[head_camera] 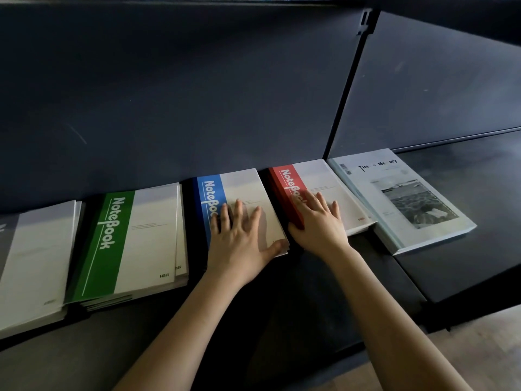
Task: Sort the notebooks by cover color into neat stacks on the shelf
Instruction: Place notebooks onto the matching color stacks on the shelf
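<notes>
Blue notebook stack (248, 190): beneath left hand (239, 238), fingers flat and spread, gripping nothing. Red notebook stack (318, 176): at 3 o'clock, beneath right hand (318, 221), equally flat. Long axes run toward 12 o'clock.

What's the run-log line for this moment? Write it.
left grip flat on blue notebook stack | right grip flat on red notebook stack | both open | green stack untouched
</notes>
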Tool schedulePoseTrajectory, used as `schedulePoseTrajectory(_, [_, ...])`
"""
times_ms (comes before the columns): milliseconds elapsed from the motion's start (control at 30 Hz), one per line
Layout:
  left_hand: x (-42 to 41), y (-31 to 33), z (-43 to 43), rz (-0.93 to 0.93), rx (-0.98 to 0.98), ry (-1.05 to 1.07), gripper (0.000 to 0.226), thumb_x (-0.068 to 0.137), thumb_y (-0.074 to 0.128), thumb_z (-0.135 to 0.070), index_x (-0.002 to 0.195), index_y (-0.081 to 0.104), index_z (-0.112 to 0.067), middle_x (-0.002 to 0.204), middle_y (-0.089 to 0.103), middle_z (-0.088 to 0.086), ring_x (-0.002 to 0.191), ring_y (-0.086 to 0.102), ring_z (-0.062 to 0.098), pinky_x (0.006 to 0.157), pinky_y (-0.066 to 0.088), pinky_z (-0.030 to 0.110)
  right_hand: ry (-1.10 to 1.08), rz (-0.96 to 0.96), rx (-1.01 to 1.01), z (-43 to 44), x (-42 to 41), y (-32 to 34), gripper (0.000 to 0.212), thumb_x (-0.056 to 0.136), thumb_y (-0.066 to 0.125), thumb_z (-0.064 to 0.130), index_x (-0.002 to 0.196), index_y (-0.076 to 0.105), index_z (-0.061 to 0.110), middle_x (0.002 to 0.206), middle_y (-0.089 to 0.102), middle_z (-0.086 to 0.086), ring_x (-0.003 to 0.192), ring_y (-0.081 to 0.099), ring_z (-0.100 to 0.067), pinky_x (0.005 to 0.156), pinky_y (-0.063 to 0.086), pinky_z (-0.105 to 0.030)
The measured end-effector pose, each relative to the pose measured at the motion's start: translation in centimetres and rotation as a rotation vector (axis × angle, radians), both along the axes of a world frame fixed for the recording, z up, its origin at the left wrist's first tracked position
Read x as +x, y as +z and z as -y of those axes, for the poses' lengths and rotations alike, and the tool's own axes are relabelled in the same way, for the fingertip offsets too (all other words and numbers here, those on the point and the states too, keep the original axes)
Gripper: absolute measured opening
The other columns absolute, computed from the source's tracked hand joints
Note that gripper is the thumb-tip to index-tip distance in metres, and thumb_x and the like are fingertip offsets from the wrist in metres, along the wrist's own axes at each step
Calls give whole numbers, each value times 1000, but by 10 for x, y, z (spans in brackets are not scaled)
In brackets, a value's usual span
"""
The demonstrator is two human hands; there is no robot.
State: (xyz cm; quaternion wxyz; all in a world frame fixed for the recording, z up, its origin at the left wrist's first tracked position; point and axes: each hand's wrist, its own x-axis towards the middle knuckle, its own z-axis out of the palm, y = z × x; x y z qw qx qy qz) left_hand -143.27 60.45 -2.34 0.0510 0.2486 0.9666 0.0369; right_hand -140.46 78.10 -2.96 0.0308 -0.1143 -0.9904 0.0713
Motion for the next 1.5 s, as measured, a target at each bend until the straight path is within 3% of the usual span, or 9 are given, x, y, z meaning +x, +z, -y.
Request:
schedulePoseTrajectory(233, [-1, -3, 0, -17, -6, 1, 104, 67, 0, -86, 153, -2, -27, 161, -8, 13, 146, -8, 39, 117, -4, 52, -13, 18, -127, 1, 3, 8, 65, 93, 45, 51, 151, 20, 33, 160, 12, 4, 148, 4, -23, 117, -3, -50])
schedulePoseTrajectory(300, [-1, -4, 0, -44, 24, -7, 99, 69, 3, -85, 148, 12, -27, 160, 2, 14, 146, -1, 40, 116, 1, 55, -65, -37, -312, -7, 1, 19, 62, 96, 45, 48, 151, 24, 28, 160, 14, 0, 148, 3, -25, 117, 0, -50])
schedulePoseTrajectory(367, [-2, -5, -1, -69, 43, -19, 89, 73, 10, -83, 140, 22, -26, 156, 12, 14, 144, 6, 40, 117, 7, 57, -209, -161, -336, -24, 2, 25, 61, 98, 42, 46, 151, 25, 21, 159, 18, -5, 147, 7, -28, 117, 5, -49])
schedulePoseTrajectory(533, [-1, -2, 1, -31, 5, -11, 99, 72, 4, -84, 153, 1, -27, 161, -6, 13, 147, -7, 38, 116, -5, 52, -363, 11, -141, -45, 12, 12, 65, 95, 39, 53, 144, 31, 11, 148, 32, -16, 137, 27, -35, 113, 23, -43])
schedulePoseTrajectory(700, [-2, -3, 0, -29, -7, -6, 103, 68, -4, -86, 153, -3, -27, 161, -8, 13, 147, -8, 38, 116, -6, 51, -362, -50, -86, -33, 12, 8, 63, 92, 43, 58, 135, 43, 12, 141, 40, -14, 131, 34, -33, 104, 31, -40])
schedulePoseTrajectory(900, [-1, -1, 1, -30, 1, -8, 102, 70, 3, -86, 153, 0, -27, 161, -6, 13, 147, -6, 37, 117, -4, 52, -340, 2, -210, -43, 8, 12, 69, 90, 45, 61, 138, 37, 12, 145, 36, -11, 136, 29, -30, 108, 29, -41])
schedulePoseTrajectory(1233, [-1, 0, 0, -26, -1, -1, 101, 69, 3, -86, 153, 0, -28, 161, -6, 11, 147, -7, 37, 117, -4, 52, -346, 41, -216, -47, 5, 23, 77, 82, 55, 66, 141, 40, 19, 138, 43, -17, 130, 34, -35, 104, 34, -41])
schedulePoseTrajectory(1367, [-1, 1, 1, -13, 9, 5, 102, 68, 1, -86, 153, -2, -28, 161, -8, 12, 147, -8, 38, 116, -6, 52, -343, 58, -328, -47, 5, 19, 78, 85, 53, 64, 147, 31, 22, 142, 38, -18, 134, 32, -36, 105, 33, -41])
schedulePoseTrajectory(1500, [-1, 1, 2, -17, -34, -54, 87, 72, 3, -87, 148, -12, -46, 159, -17, 13, 144, -10, 44, 115, -6, 57, -345, 44, -355, -46, 5, 15, 78, 87, 51, 62, 149, 28, 21, 146, 36, -14, 136, 28, -34, 106, 31, -41])
